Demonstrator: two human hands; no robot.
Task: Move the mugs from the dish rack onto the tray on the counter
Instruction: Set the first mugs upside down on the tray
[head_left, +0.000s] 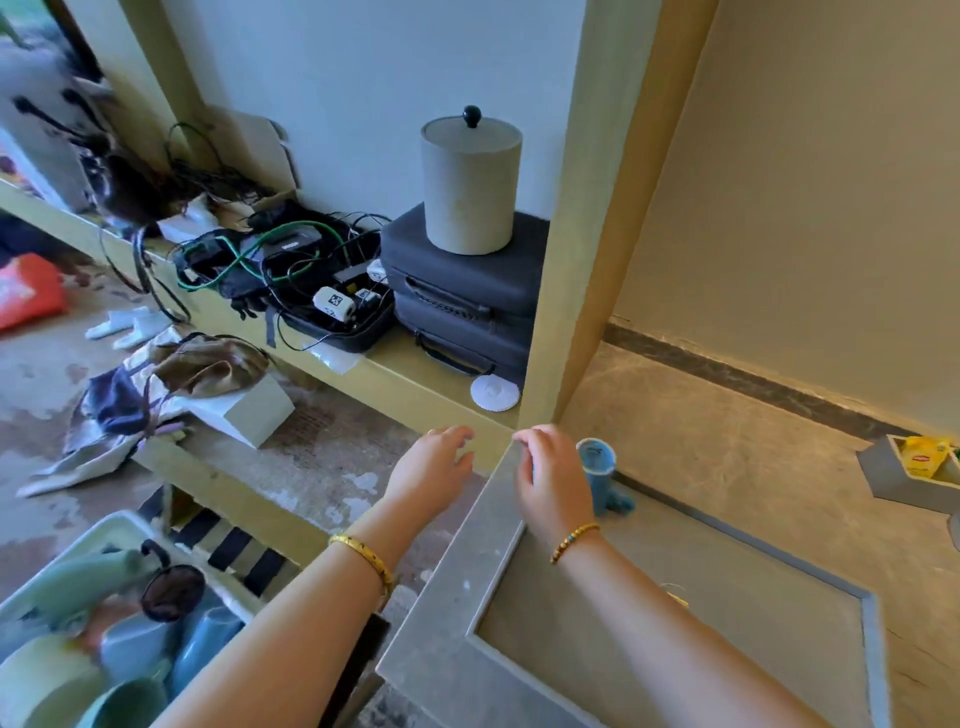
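Observation:
A grey tray (457, 582) with a raised rim lies on the counter at the lower right. A small blue mug (597, 467) stands at its far left corner. My right hand (550, 478) is right beside the mug on its left, fingers loosely bent over the tray's corner; whether it touches the mug is hidden. My left hand (431, 478) hovers with relaxed fingers just left of the tray and holds nothing. The dish rack (119, 525) at the bottom left holds blue mugs (208, 639), a green mug (124, 701) and a pale bowl (41, 680).
A yellow-green shelf (415, 384) behind the hands carries tangled cables (270, 254), stacked dark cases (462, 296), a grey lidded canister (470, 187) and a white disc (494, 393). A grey holder with yellow tea bags (924, 457) sits on the counter at the right. Cloths lie at the left.

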